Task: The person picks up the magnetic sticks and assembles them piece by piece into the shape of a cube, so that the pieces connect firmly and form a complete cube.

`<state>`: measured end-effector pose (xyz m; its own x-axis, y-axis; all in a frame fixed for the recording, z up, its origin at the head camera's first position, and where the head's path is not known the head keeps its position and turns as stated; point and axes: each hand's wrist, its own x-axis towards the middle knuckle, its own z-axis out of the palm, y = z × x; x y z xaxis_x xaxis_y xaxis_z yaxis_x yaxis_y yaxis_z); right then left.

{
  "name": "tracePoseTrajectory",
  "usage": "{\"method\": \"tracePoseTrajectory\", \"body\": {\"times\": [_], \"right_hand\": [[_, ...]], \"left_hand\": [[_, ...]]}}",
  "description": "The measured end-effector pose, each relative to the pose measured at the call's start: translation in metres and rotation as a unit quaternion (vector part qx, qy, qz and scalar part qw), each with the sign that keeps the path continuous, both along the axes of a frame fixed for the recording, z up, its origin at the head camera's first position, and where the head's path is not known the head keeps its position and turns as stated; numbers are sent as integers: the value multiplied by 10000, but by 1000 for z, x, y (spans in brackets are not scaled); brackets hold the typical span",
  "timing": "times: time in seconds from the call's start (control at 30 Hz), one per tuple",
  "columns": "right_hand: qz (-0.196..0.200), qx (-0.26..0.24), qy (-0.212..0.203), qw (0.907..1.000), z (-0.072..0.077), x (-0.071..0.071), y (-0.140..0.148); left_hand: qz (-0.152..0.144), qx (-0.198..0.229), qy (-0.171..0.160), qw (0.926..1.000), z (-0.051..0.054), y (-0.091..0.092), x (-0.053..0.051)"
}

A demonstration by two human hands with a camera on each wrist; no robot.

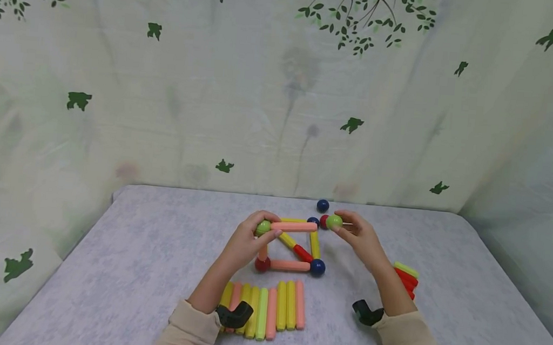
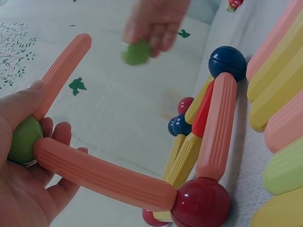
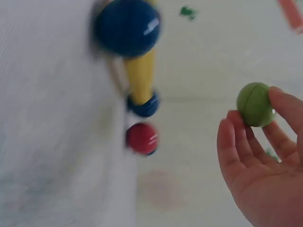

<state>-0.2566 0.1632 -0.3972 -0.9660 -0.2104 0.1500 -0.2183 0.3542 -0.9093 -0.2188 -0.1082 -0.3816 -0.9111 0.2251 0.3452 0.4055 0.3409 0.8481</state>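
In the head view my left hand (image 1: 244,240) grips a green ball (image 2: 24,139) at the upper left corner of a stick-and-ball frame. From that ball one pink stick (image 1: 296,226) points right with its far end free. A second pink stick (image 2: 106,174) runs down to a red ball (image 1: 262,264). Between thumb and fingertips my right hand (image 1: 361,241) pinches another green ball (image 3: 255,105), held in the air apart from the free stick end. On the table, the frame's base joins pink, yellow and red sticks with a blue ball (image 1: 317,268) at its near right corner.
A row of yellow, pink and green sticks (image 1: 262,313) lies in front of the frame, partly under my left wrist. Red and green sticks (image 1: 405,280) lie beside my right forearm. A blue ball (image 1: 322,205) and a red ball (image 1: 323,221) sit towards the table's back edge.
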Motion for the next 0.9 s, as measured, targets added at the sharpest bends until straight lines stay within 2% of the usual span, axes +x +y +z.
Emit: {"method": "tracePoseTrajectory", "body": {"times": [0.1, 0.2, 0.3, 0.43, 0.6, 0.67, 0.77, 0.9], "right_hand": [[475, -541, 203, 9972, 14, 16, -7], [797, -742, 324, 9935, 21, 25, -13], [856, -729, 337, 9931, 23, 28, -16], [687, -647, 306, 9951, 21, 32, -15], [384, -355, 149, 9985, 10, 49, -15], [407, -111, 29, 9991, 3, 57, -18], [742, 256, -235, 9966, -9, 68, -26], [1374, 649, -646, 9863, -23, 75, -37]], "left_hand": [[-17, 2, 59, 10000, -1, 0, 0], [-15, 55, 84, 9999, 0, 0, 0], [3, 107, 61, 9999, 0, -1, 0], [31, 106, 18, 9999, -1, -1, 1], [56, 90, 3, 9999, -1, -1, 1], [58, 97, 9, 9999, -1, -1, 1], [55, 93, 25, 9999, -1, -1, 1], [12, 101, 64, 9999, -1, -1, 2]]}}
